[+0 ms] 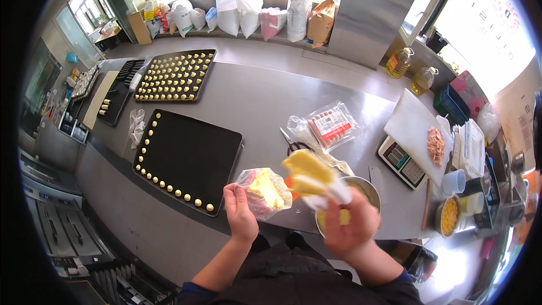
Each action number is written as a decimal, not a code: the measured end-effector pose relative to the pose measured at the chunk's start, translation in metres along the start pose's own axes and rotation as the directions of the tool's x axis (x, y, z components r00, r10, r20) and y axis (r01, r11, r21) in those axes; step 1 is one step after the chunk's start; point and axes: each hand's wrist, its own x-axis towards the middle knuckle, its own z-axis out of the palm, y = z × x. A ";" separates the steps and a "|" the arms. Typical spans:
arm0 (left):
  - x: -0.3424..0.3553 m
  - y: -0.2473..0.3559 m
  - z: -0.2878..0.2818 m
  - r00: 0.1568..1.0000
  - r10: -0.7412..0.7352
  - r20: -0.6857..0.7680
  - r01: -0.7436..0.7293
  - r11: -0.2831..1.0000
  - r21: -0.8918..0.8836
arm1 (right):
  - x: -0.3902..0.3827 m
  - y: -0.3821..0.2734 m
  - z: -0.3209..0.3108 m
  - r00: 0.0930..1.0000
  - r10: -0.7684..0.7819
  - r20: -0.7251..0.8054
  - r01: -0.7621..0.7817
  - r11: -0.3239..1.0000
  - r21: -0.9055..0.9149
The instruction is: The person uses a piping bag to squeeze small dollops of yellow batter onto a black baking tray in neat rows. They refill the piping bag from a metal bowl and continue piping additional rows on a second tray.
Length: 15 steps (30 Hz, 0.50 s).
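Observation:
My left hand [240, 214] grips an open plastic piping bag [263, 192] holding pale yellow mixture. To its right, my right hand [353, 226] holds a white scraper [337, 191] loaded with a thick yellow mass, blurred by motion, above a steel bowl [365, 186] of yellow mixture that it partly hides. Left of the bag lies a black baking tray [188, 158] with small piped yellow rounds along its left and near edges. Scissors [292, 146] and a bagged pack of sausages [330, 126] lie beyond the bowl on the steel counter [271, 107].
Behind at left are a tray full of piped rounds [175, 74] and another dark tray [118, 101]. At right, a cutting board [418, 130] with chopped meat rests over a scale [398, 161], beside cups and a bowl of corn [448, 218]. Sacks [248, 8] line the window wall.

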 end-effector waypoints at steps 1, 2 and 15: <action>0.000 0.003 0.002 1.000 -0.009 0.006 0.009 1.000 -0.022 | -0.001 0.008 -0.010 0.997 0.074 0.013 -0.074 0.997 0.010; -0.001 0.006 0.003 1.000 -0.007 0.022 0.008 0.997 -0.074 | -0.005 0.018 -0.020 0.985 0.165 0.041 -0.166 0.986 0.013; -0.004 0.043 0.018 0.979 -0.137 0.148 0.159 0.976 -0.148 | -0.138 0.223 0.024 0.552 0.738 0.389 -0.202 0.570 -0.796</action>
